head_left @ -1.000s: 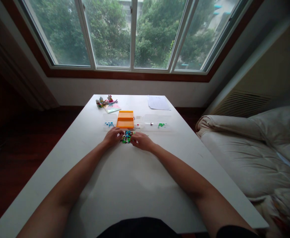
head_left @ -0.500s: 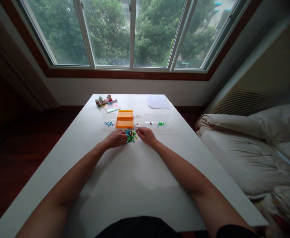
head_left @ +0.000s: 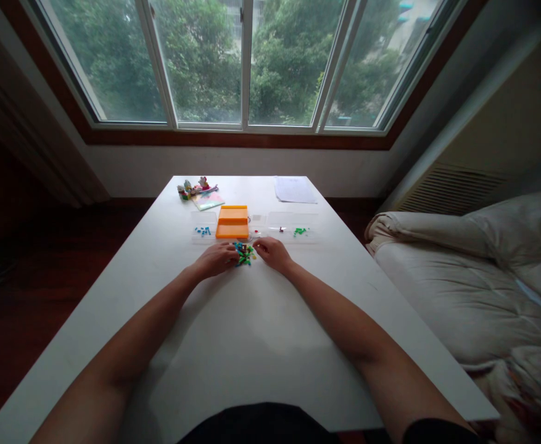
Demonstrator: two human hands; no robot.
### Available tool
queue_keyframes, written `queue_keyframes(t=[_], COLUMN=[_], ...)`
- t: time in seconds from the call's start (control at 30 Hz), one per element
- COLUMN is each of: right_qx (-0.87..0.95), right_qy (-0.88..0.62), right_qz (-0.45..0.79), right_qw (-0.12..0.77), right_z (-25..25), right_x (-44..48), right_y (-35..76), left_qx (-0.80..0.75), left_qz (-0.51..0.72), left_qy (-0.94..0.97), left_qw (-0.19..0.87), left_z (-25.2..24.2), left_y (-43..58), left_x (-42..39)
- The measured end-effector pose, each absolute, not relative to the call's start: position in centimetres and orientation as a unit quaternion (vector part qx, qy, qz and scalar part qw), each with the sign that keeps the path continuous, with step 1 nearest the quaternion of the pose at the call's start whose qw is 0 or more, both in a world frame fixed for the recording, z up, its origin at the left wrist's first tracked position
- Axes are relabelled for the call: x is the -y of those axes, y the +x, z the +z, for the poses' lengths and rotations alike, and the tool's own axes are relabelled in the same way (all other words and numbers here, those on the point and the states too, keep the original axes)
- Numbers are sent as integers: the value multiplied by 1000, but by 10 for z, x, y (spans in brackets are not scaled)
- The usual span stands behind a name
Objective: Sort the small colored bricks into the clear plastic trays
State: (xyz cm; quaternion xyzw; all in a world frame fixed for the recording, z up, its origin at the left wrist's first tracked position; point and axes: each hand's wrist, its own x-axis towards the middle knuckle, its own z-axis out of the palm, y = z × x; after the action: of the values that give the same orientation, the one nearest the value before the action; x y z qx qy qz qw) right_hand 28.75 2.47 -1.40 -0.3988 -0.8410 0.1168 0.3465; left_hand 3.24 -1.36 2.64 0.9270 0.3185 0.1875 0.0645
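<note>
A small heap of blue, green, dark and yellow toy bricks lies on the white table between my two hands. My left hand rests at the heap's left edge, fingers curled and drawn together against the bricks; whatever is between the fingertips is too small to make out. On the right side, my right hand is bent with thumb and fingers close together beside the heap; whether a brick sits in that pinch cannot be seen. Just beyond the hands stands an open orange case.
Clear plastic boxes flank the orange case, holding blue bricks, a few red and dark ones, and green bricks. Toy figures, a pastel card and a paper sheet lie at the table's far end. A sofa stands right.
My left fingers have drawn in slightly at the heap's left edge, and the green bits seen by them earlier no longer show. My right hand has barely moved.
</note>
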Motion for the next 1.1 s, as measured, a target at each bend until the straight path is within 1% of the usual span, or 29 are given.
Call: queue_keyframes(t=[0.23,0.53,0.9,1.1], right_qx=[838,841,843,843], right_qy=[-394,-392,-395,-399], right_qz=[122,118,121,123], right_qw=[357,354,344,340], right_z=[-14,-15,-14,-13], right_x=[-25,-24,-24,-22], right_y=[287,287,286,286], left_qx=[-318,-310,-265,-276], left_qz=[180,164,164,159], left_qy=[930,935,950,947], left_qw=[53,45,33,34], left_z=[25,24,23,23], left_y=[32,35,36,34], left_x=[15,16,16,15])
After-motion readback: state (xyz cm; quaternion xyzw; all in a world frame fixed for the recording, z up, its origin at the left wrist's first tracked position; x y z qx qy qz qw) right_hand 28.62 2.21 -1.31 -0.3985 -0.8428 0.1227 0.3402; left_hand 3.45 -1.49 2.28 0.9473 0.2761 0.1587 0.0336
